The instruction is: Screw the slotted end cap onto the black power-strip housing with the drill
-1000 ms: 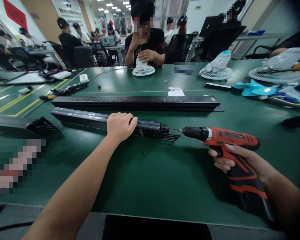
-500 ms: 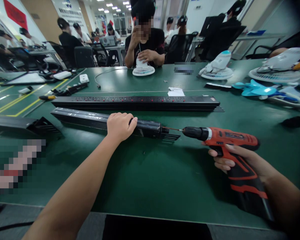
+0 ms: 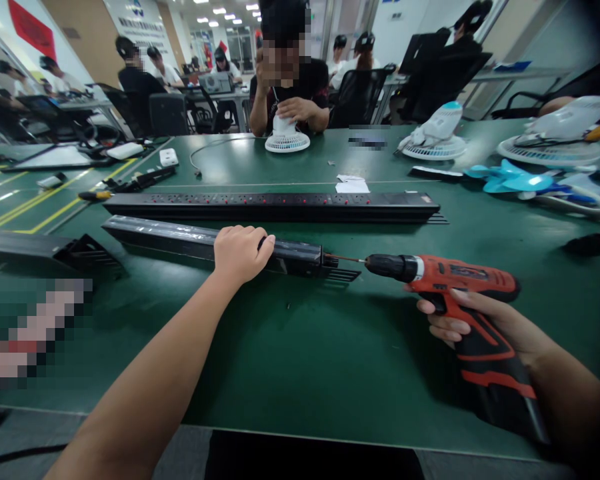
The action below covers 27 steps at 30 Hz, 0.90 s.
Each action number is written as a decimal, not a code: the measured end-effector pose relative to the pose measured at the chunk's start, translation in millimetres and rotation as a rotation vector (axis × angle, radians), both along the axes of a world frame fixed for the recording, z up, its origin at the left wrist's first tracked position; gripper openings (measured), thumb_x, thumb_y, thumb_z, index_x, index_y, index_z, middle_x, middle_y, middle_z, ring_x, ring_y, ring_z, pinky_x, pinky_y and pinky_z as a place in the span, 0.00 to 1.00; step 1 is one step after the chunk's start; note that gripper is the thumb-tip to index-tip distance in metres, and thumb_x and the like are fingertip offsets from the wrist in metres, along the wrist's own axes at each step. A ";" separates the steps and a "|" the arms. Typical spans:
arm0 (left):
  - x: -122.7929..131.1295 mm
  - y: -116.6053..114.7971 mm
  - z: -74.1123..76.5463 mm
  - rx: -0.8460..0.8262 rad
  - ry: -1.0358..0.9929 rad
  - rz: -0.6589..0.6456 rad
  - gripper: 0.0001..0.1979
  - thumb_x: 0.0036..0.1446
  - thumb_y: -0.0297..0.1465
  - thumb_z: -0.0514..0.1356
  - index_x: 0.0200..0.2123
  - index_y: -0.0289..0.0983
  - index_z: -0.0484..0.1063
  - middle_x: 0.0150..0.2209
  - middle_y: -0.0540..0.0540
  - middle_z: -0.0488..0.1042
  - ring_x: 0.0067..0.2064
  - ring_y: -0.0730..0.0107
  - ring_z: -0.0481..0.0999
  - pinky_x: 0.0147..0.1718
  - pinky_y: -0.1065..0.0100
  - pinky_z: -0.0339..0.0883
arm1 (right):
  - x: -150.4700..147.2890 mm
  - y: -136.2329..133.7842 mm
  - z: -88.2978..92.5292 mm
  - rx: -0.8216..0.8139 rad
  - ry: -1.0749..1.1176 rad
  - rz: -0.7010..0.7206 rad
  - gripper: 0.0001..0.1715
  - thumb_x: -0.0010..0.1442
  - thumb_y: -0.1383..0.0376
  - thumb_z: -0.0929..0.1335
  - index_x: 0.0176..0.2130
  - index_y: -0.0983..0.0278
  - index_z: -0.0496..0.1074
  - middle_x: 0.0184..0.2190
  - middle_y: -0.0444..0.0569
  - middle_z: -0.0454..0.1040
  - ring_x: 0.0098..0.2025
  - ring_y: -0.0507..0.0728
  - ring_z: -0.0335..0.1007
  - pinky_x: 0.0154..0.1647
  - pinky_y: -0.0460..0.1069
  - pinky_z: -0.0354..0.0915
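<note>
A long black power strip (image 3: 180, 235) lies on the green table, and my left hand (image 3: 241, 253) is wrapped over it near its right end. My right hand (image 3: 480, 317) grips a red and black cordless drill (image 3: 473, 273) by its handle. The drill's long thin bit (image 3: 345, 259) points left and its tip reaches the end of the held strip, beside the slotted bracket (image 3: 343, 274). Whether the tip sits in a screw is too small to tell. Behind lies a second power strip (image 3: 280, 205) with a row of red-marked sockets.
Another black strip (image 3: 25, 247) lies at the left. White fan parts (image 3: 435, 137) and blue fan blades (image 3: 510, 177) are at the back right. A screwdriver (image 3: 94, 196) rests back left. Across the table a person (image 3: 290, 93) works on a fan (image 3: 287, 141).
My hands, the drill and the strips stay as they were. Across the table, the other person's raised hand and tool have shifted slightly.
</note>
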State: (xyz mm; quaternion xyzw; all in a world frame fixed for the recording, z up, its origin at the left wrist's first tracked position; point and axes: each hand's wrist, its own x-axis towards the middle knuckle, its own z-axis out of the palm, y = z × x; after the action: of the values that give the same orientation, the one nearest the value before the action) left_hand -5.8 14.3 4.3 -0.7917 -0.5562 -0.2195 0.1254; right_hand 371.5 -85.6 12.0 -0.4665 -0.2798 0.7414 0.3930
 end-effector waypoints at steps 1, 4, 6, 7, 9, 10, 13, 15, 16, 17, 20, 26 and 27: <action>-0.1 0.1 -0.2 0.003 0.000 0.001 0.26 0.73 0.43 0.47 0.33 0.40 0.80 0.31 0.43 0.82 0.36 0.54 0.77 0.40 0.54 0.62 | -0.2 -0.1 0.2 0.008 0.000 -0.002 0.21 0.40 0.58 0.68 0.37 0.57 0.67 0.25 0.43 0.71 0.14 0.46 0.49 0.11 0.45 0.58; -0.4 0.3 -0.7 0.005 0.007 0.004 0.26 0.73 0.43 0.47 0.33 0.41 0.80 0.31 0.43 0.82 0.36 0.55 0.77 0.41 0.54 0.62 | 0.3 -0.4 0.0 0.003 0.002 -0.003 0.21 0.40 0.58 0.68 0.37 0.57 0.67 0.25 0.43 0.71 0.14 0.46 0.49 0.12 0.44 0.58; -0.4 0.1 -0.7 0.001 0.008 0.003 0.26 0.73 0.43 0.47 0.34 0.40 0.80 0.31 0.43 0.81 0.36 0.55 0.77 0.41 0.54 0.62 | 1.1 -0.4 -0.8 -0.011 0.004 0.004 0.21 0.40 0.58 0.68 0.37 0.58 0.67 0.25 0.43 0.71 0.15 0.46 0.49 0.12 0.44 0.59; -0.3 0.0 -0.6 -0.001 0.007 0.002 0.26 0.73 0.43 0.47 0.34 0.40 0.80 0.31 0.43 0.81 0.36 0.54 0.77 0.41 0.54 0.62 | 1.6 -0.3 -1.3 -0.013 0.008 0.006 0.21 0.40 0.58 0.68 0.38 0.58 0.67 0.25 0.44 0.71 0.15 0.46 0.49 0.12 0.45 0.59; -0.1 -0.2 -0.3 -0.003 0.004 0.003 0.26 0.73 0.43 0.47 0.33 0.40 0.80 0.31 0.43 0.81 0.36 0.55 0.77 0.41 0.54 0.62 | 2.0 0.0 -2.2 -0.008 0.014 0.005 0.22 0.40 0.58 0.68 0.39 0.58 0.67 0.25 0.44 0.71 0.15 0.46 0.49 0.12 0.44 0.58; 0.0 -0.3 -0.2 -0.001 0.005 0.005 0.26 0.73 0.43 0.47 0.33 0.40 0.80 0.31 0.43 0.81 0.36 0.55 0.77 0.41 0.55 0.62 | 2.0 0.1 -2.5 -0.003 0.017 0.001 0.22 0.40 0.58 0.68 0.39 0.58 0.67 0.25 0.43 0.71 0.15 0.46 0.49 0.12 0.44 0.58; 0.1 -0.1 -0.2 0.002 0.008 0.007 0.25 0.73 0.43 0.47 0.33 0.40 0.80 0.31 0.43 0.81 0.35 0.55 0.77 0.40 0.55 0.61 | 0.8 0.2 -1.8 -0.008 0.014 -0.007 0.23 0.40 0.58 0.68 0.39 0.58 0.67 0.25 0.43 0.71 0.14 0.46 0.49 0.11 0.44 0.57; -0.1 0.1 -0.4 0.000 0.010 0.005 0.25 0.73 0.43 0.47 0.33 0.40 0.80 0.31 0.44 0.82 0.35 0.55 0.77 0.40 0.55 0.61 | -0.2 0.0 -0.6 -0.020 0.005 -0.003 0.22 0.39 0.58 0.68 0.38 0.59 0.67 0.25 0.44 0.71 0.14 0.46 0.49 0.11 0.45 0.57; -0.1 0.3 -0.4 -0.002 0.010 0.005 0.25 0.73 0.43 0.47 0.33 0.40 0.80 0.31 0.44 0.82 0.35 0.55 0.77 0.40 0.55 0.61 | -0.6 -0.2 0.0 -0.024 0.000 -0.002 0.22 0.38 0.57 0.68 0.37 0.59 0.67 0.25 0.44 0.71 0.14 0.46 0.49 0.11 0.45 0.57; -0.2 0.3 -0.5 -0.003 0.010 0.004 0.25 0.73 0.43 0.47 0.34 0.40 0.80 0.31 0.44 0.82 0.35 0.55 0.77 0.40 0.55 0.61 | -0.7 -0.3 0.4 -0.024 -0.003 -0.006 0.22 0.38 0.57 0.69 0.37 0.59 0.67 0.24 0.44 0.72 0.14 0.46 0.49 0.11 0.45 0.56; -0.4 0.3 -0.4 -0.009 0.006 0.005 0.25 0.73 0.43 0.47 0.34 0.40 0.80 0.31 0.43 0.81 0.36 0.55 0.77 0.40 0.54 0.61 | -0.1 -0.4 0.2 -0.024 0.001 -0.024 0.22 0.38 0.58 0.68 0.37 0.58 0.67 0.24 0.44 0.71 0.14 0.46 0.49 0.11 0.45 0.56; -0.1 0.1 -0.3 -0.015 -0.004 0.005 0.25 0.72 0.43 0.47 0.33 0.40 0.80 0.32 0.43 0.81 0.36 0.54 0.77 0.41 0.54 0.61 | 1.4 0.1 -1.6 -0.037 0.000 -0.008 0.22 0.38 0.57 0.68 0.37 0.58 0.68 0.24 0.44 0.72 0.14 0.46 0.49 0.11 0.46 0.56; -0.1 0.2 -0.3 -0.015 -0.005 0.004 0.25 0.72 0.43 0.47 0.34 0.40 0.80 0.32 0.43 0.82 0.36 0.54 0.77 0.41 0.54 0.62 | 1.0 0.0 -1.2 -0.035 -0.004 -0.010 0.23 0.38 0.57 0.69 0.37 0.59 0.68 0.24 0.44 0.72 0.14 0.46 0.49 0.11 0.45 0.56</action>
State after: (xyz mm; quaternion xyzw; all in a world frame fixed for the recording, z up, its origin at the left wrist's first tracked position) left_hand -5.9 14.4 3.9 -0.7909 -0.5599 -0.2168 0.1185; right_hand 372.4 -85.6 10.8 -0.4760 -0.2653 0.7434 0.3879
